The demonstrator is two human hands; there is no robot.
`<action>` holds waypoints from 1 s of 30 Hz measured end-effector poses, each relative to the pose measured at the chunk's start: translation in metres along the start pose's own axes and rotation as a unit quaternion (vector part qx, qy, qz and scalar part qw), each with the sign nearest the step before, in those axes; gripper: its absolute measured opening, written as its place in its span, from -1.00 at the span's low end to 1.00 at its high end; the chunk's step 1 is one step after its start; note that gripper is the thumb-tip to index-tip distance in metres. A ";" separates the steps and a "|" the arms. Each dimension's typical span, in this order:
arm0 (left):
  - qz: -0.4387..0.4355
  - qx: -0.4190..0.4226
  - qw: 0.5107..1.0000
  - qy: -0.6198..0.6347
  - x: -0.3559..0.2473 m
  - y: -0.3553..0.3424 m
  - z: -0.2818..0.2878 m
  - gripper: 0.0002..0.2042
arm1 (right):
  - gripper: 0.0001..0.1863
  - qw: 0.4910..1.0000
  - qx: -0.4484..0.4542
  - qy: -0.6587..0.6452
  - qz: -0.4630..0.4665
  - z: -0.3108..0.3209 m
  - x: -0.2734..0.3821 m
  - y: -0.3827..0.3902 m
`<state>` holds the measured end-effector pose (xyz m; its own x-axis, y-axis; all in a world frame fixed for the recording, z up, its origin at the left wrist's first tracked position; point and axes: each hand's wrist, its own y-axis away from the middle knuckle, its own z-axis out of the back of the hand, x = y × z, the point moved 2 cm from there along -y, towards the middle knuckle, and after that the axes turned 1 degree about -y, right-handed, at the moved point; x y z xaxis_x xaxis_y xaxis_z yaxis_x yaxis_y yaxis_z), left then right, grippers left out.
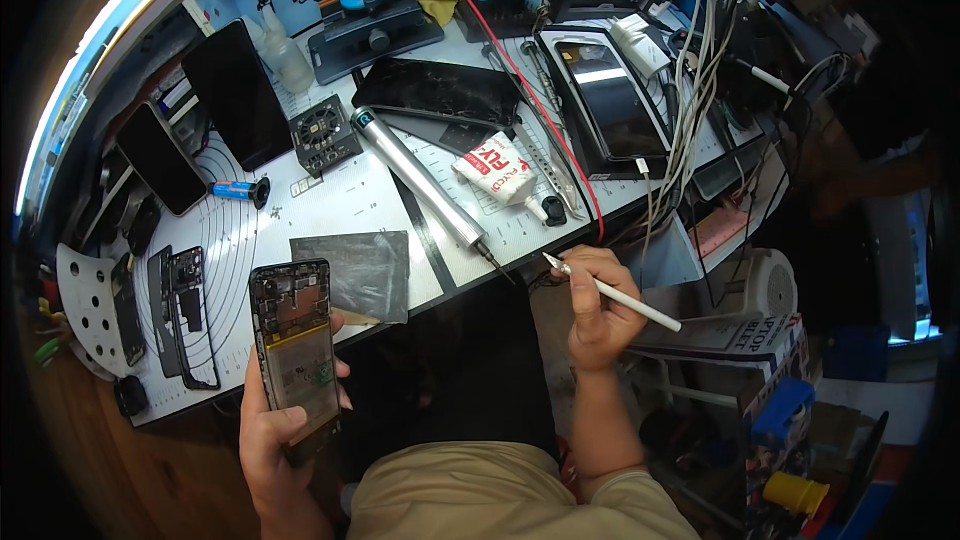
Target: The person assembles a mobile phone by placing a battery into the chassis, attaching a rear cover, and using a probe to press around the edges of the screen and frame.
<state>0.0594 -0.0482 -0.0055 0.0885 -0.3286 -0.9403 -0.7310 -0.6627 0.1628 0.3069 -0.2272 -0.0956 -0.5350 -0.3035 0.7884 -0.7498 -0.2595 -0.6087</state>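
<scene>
My left hand (pixel 266 438) is closed round a smartphone with its back off (pixel 300 370), held upright before the bench's near edge. Its battery and inner boards show. Farther right, my right hand (pixel 598 325) pinches a craft knife (pixel 636 307) with a white handle. The blade points up and left, apart from the phone. Just behind the phone lies a dark grey square sheet (pixel 372 270). A silver cylindrical tool with a thin tip (pixel 420 180) lies between the hands, tip toward me. Beside it rests a white and red squeeze tube (pixel 497 172).
A removed phone frame (pixel 192 315) lies on the white bench mat (pixel 240 325) at left. Several phones, a tablet (pixel 236 95) and a small fan (pixel 325 132) stand farther back. A red cable (pixel 530 90) crosses the mat; white cables (pixel 695 110) hang at right.
</scene>
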 end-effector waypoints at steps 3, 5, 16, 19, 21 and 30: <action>-0.022 0.024 0.999 0.042 0.003 0.000 0.007 -0.25 | -0.97 0.999 0.004 0.016 -0.048 0.001 0.003 -0.006; -0.015 0.009 0.999 0.046 0.001 0.000 0.004 -0.23 | -0.97 0.999 0.014 0.030 -0.042 0.002 0.001 -0.006; -0.023 0.005 1.000 0.015 0.004 0.000 0.013 -0.23 | -0.95 0.998 0.028 0.028 -0.040 0.002 -0.003 -0.003; -0.032 -0.028 0.999 -0.025 0.002 0.001 0.012 -0.18 | -0.96 0.996 0.021 -0.021 -0.079 0.002 -0.004 -0.002; -0.015 -0.047 0.998 -0.044 0.001 0.001 0.014 -0.09 | -0.95 0.994 0.014 -0.049 -0.096 0.003 -0.004 -0.003; 0.007 -0.062 0.998 0.014 -0.001 0.014 0.033 0.02 | -0.88 0.973 0.117 -0.196 -0.015 -0.052 0.052 -0.006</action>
<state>0.0263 -0.0350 -0.0119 0.0979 -0.3559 -0.9294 -0.6431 -0.7354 0.2138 0.2631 -0.1941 -0.0465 -0.2901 -0.6067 0.7401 -0.6287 -0.4622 -0.6254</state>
